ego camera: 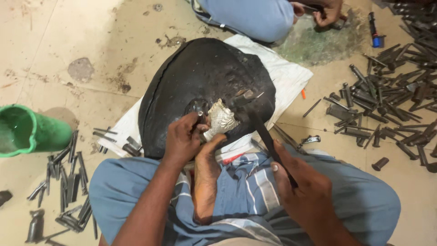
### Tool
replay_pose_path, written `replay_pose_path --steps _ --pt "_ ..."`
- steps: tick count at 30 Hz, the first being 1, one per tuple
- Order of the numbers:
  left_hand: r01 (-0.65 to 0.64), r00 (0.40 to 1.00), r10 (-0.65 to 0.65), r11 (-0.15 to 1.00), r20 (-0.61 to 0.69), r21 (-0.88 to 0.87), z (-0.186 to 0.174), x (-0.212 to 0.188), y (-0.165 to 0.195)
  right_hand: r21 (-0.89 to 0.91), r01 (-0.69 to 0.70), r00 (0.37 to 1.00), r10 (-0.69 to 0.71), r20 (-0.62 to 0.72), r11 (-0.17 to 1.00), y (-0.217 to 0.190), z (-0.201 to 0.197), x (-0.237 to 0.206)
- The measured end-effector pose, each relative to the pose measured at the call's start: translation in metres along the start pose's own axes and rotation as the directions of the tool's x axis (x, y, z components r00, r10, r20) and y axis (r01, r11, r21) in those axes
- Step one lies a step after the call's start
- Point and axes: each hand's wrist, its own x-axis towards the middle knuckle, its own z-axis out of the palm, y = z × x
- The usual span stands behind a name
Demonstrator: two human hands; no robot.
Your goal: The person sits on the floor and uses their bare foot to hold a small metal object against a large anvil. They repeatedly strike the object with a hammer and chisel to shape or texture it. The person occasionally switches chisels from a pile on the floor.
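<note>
A small embossed silver piece (221, 119) rests on a large black pitch-covered mound (200, 77). My left hand (183, 139) pinches a thin dark punch against the piece's left side. A bare foot (205, 168) presses up against the piece from below. My right hand (304, 193) grips the dark handle of a hammer (255, 116), whose head lies just right of the silver piece.
A white sack (287, 75) lies under the mound. Several dark metal punches (387, 91) are scattered on the floor at right, more (68, 182) at left. A green bucket (27, 130) stands at far left. Another person (255, 16) sits at the top, hand working (327, 13).
</note>
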Motion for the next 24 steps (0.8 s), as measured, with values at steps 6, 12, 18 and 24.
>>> replay_pose_path --steps 6,12,18,24 --pt "-0.036 0.999 0.036 0.989 0.000 -0.140 0.000 0.000 -0.001 0.072 0.068 0.998 -0.068 -0.009 0.995 -0.005 -0.009 0.012" --pt "0.083 0.990 -0.080 0.996 0.112 -0.022 0.001 -0.001 -0.003 0.169 -0.137 0.988 0.146 -0.043 0.976 -0.021 -0.029 0.014" --pt "-0.178 0.984 0.178 0.982 -0.004 -0.067 0.000 0.000 0.000 -0.303 0.356 0.934 -0.341 0.102 0.884 -0.015 -0.007 0.025" --pt "-0.109 0.993 0.110 0.994 0.044 -0.024 -0.004 0.007 0.002 -0.075 0.102 0.995 -0.101 0.022 0.992 -0.007 0.007 0.012"
